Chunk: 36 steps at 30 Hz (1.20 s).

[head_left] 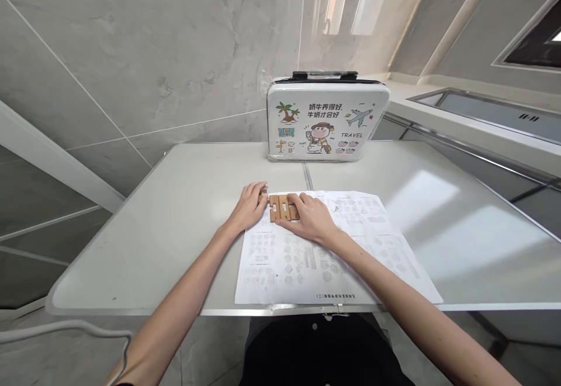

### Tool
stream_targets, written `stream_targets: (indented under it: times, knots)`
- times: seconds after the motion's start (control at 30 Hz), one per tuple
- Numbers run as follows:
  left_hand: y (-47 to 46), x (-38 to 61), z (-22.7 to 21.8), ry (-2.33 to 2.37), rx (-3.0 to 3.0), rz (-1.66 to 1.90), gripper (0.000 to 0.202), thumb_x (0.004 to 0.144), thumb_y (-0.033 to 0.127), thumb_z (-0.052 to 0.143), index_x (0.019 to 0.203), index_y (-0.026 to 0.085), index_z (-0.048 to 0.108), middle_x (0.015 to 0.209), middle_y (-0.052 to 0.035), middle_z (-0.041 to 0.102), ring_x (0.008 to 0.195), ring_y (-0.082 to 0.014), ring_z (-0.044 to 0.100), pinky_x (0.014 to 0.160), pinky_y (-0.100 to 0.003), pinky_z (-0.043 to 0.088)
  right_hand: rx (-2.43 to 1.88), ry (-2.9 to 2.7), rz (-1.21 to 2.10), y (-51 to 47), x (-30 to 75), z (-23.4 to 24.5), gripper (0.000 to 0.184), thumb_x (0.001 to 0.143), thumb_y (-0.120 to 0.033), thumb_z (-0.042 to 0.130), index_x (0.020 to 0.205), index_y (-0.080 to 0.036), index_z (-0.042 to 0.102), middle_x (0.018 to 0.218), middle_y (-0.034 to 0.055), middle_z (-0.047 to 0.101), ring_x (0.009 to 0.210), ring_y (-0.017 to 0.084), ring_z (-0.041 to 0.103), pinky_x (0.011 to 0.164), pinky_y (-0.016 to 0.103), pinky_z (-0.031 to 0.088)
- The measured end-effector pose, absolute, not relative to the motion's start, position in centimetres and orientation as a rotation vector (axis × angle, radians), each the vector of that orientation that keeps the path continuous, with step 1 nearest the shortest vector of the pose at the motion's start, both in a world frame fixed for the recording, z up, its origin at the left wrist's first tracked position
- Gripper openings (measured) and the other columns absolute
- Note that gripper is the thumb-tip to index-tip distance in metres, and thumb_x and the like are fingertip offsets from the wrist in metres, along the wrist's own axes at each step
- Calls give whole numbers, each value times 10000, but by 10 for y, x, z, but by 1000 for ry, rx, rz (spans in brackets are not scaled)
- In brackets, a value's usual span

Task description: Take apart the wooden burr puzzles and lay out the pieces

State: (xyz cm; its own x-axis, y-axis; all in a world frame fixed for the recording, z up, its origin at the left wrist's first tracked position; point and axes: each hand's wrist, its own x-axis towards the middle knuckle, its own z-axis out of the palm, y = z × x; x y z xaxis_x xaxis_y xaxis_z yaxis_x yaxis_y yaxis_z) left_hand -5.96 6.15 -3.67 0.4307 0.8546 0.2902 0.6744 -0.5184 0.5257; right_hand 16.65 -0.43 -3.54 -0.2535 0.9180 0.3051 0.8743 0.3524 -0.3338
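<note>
Flat wooden puzzle pieces point(284, 200) with slots and dark markings lie side by side on the printed sheet point(350, 257). My right hand point(314, 217) is closed over their right part, thumb along the near edge and fingers at the far edge, hiding some of the wood. Just left of the row, my left hand point(248, 207) is curled at the sheet's upper left corner. A small bit of brown wood point(263, 189) shows at its fingertips; the rest of that piece is hidden.
A white case point(326, 120) with cartoon prints and a black handle stands upright at the back of the pale folding table point(175, 199). The table's centre seam point(307, 176) runs toward the case. A grey cable point(65, 326) hangs at the lower left, and a counter point(473, 114) is at right.
</note>
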Motion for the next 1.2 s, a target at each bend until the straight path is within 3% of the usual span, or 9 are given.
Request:
stream_targets:
  times: [0.4,0.9,1.1,1.2]
  knots:
    - [67,-62,-44,1348,2336,797,419,1076,304,348,1448,196,507,1477,-126,562,1413,-275,460,1220,-488,392,-1685,-2184,167,18,160,-29,701,906,-708,685,1376,-208,548,1116,117,644,934,284,663,767,342,418]
    - [68,-62,-45,1369,2358,836,421,1075,255,317,1438,206,526,1429,-114,570,1346,-273,487,1192,-475,405,-1681,-2148,140,17,159,-34,653,928,-674,682,1374,-207,584,1104,118,607,915,271,641,790,346,424]
    - [66,-61,-43,1376,2345,809,447,1052,439,486,1443,226,524,1450,-112,568,1373,-303,471,1181,-495,419,-1668,-2159,125,18,159,-35,645,934,-678,671,1366,-206,589,1100,116,608,911,269,638,782,344,420]
    - [65,-61,-42,1366,2364,801,456,1046,425,495,1455,224,514,1466,-119,559,1394,-308,457,1189,-510,413,-1668,-2160,122,19,160,-36,647,941,-684,656,1372,-207,582,1096,114,611,897,266,636,769,342,419]
